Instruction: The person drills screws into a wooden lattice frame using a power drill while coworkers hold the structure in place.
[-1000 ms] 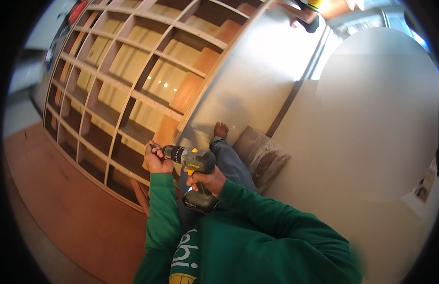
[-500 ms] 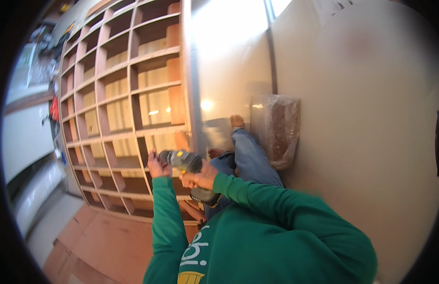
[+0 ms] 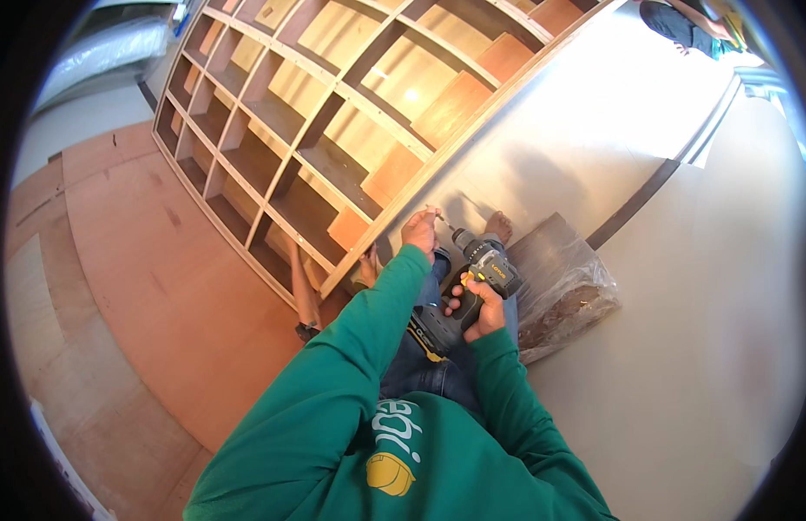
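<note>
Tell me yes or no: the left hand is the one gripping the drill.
No, the right hand grips the drill, while the left hand is near the drill's front end.

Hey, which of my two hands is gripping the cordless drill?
Your right hand, wrapped around the grey-and-yellow drill below its body. Your left hand is instead up front, near the bit.

Grey, yellow-accented cordless drill (image 3: 498, 269), held tilted
</note>
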`<action>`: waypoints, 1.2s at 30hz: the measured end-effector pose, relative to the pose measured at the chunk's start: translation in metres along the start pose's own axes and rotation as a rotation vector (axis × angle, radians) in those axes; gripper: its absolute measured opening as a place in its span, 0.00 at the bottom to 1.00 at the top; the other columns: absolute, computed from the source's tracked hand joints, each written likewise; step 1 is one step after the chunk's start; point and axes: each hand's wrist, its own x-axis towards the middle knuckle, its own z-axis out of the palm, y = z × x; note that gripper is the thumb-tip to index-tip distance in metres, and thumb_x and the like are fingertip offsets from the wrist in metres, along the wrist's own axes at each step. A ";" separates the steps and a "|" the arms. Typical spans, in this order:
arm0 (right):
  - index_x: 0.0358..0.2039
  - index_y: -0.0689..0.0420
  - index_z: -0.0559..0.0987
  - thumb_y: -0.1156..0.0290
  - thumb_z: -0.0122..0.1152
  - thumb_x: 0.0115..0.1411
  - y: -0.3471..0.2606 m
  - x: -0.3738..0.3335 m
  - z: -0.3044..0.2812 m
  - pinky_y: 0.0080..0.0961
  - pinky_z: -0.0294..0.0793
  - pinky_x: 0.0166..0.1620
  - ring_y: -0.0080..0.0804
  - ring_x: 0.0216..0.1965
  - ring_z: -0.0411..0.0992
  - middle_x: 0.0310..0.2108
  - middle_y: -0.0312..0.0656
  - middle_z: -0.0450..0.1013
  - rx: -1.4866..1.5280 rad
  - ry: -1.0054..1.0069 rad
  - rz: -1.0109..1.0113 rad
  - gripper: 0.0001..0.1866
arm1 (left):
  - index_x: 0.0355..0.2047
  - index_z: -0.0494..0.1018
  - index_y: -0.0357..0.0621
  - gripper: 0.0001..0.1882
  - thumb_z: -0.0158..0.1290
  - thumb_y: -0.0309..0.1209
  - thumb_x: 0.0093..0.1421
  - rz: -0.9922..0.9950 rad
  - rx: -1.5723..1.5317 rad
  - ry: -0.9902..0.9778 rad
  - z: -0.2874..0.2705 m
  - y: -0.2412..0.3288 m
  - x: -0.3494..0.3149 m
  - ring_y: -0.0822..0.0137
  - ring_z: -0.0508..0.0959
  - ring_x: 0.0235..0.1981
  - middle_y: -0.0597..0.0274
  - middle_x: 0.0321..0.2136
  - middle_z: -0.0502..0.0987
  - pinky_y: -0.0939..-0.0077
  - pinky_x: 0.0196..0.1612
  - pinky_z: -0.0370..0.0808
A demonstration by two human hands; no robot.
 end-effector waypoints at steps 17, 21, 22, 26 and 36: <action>0.47 0.54 0.78 0.66 0.61 0.58 -0.006 0.190 -0.085 0.32 0.71 0.30 0.27 0.22 0.67 0.22 0.31 0.67 0.164 0.024 -0.004 0.17 | 0.40 0.84 0.42 0.11 0.58 0.36 0.70 0.144 -0.006 0.042 0.052 -0.061 0.156 0.83 0.56 0.12 0.80 0.15 0.61 0.80 0.14 0.52; 0.48 0.54 0.77 0.67 0.59 0.57 -0.005 0.205 -0.089 0.33 0.72 0.32 0.26 0.23 0.67 0.23 0.31 0.66 0.242 -0.011 0.028 0.18 | 0.40 0.84 0.41 0.11 0.58 0.36 0.70 0.169 0.021 0.057 0.057 -0.060 0.167 0.83 0.56 0.13 0.80 0.15 0.61 0.81 0.15 0.52; 0.49 0.54 0.77 0.67 0.59 0.57 -0.006 0.209 -0.089 0.33 0.72 0.32 0.26 0.23 0.67 0.23 0.31 0.66 0.251 -0.016 0.038 0.18 | 0.41 0.84 0.41 0.11 0.57 0.35 0.70 0.174 0.035 0.063 0.058 -0.058 0.170 0.83 0.56 0.13 0.80 0.15 0.61 0.81 0.15 0.52; 0.47 0.54 0.77 0.68 0.59 0.56 -0.015 0.222 -0.091 0.34 0.71 0.31 0.27 0.22 0.67 0.22 0.31 0.67 0.234 -0.009 0.053 0.17 | 0.43 0.82 0.44 0.10 0.57 0.36 0.71 0.141 0.080 0.066 0.059 -0.051 0.177 0.82 0.54 0.15 0.81 0.17 0.59 0.81 0.17 0.50; 0.49 0.56 0.76 0.68 0.58 0.57 -0.024 0.226 -0.091 0.33 0.72 0.32 0.26 0.23 0.66 0.23 0.31 0.66 0.177 -0.041 0.097 0.18 | 0.41 0.81 0.44 0.10 0.56 0.36 0.72 0.126 0.014 0.084 0.059 -0.043 0.177 0.82 0.54 0.16 0.81 0.17 0.56 0.81 0.19 0.52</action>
